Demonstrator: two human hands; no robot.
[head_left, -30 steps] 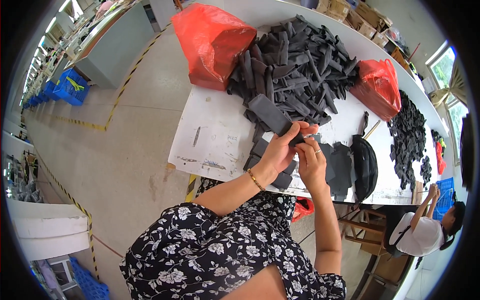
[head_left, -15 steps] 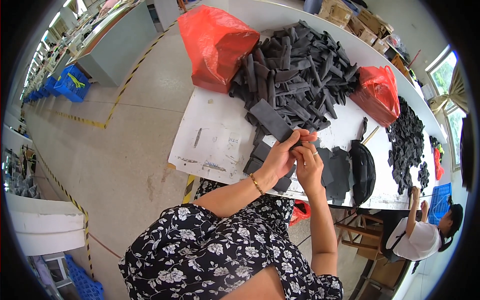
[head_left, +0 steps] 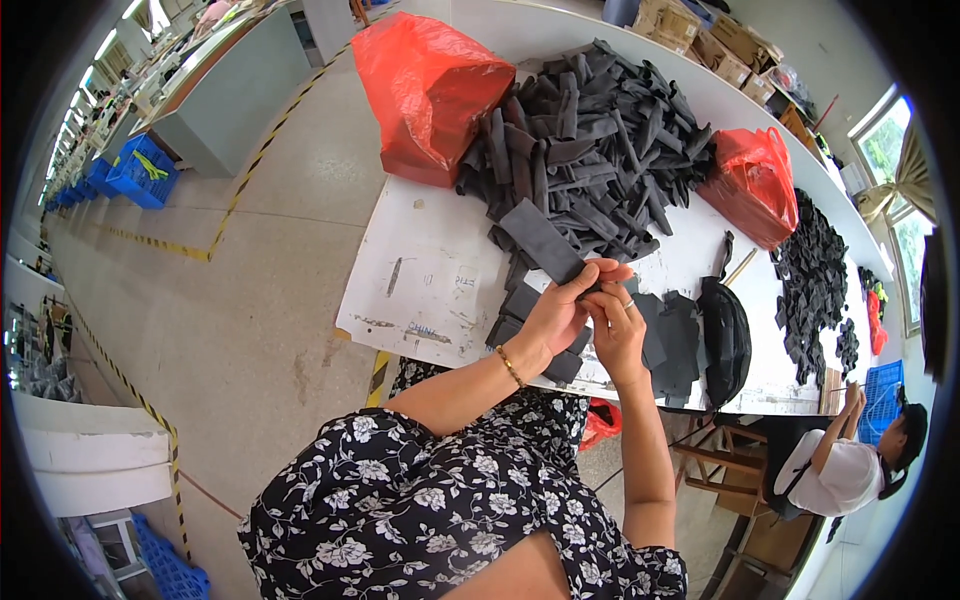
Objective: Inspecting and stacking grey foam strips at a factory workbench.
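Observation:
A flat, dark grey fabric strip (head_left: 540, 240) slants up and left out of my hands. My left hand (head_left: 552, 322) grips its near end between thumb and fingers. My right hand (head_left: 617, 335) is closed in a pinch at that same end, its fingertips touching those of the left; the pinched edge is mostly hidden. Just beyond lies a large heap of similar dark strips (head_left: 600, 150). Flat dark pieces (head_left: 675, 345) lie in a stack right of my right hand, and more flat pieces (head_left: 515, 308) lie beside my left hand.
On the white table (head_left: 400, 270) stand a large red plastic bag (head_left: 430, 100) at the left and another red bag (head_left: 752, 190) at the right. A black pouch (head_left: 727, 345) lies near the front edge. Farther right are small dark pieces (head_left: 808, 280) and a seated co-worker (head_left: 840, 470).
My hands and the strip stay almost in place, with only slight finger movement. The co-worker's hands have come up and closer together.

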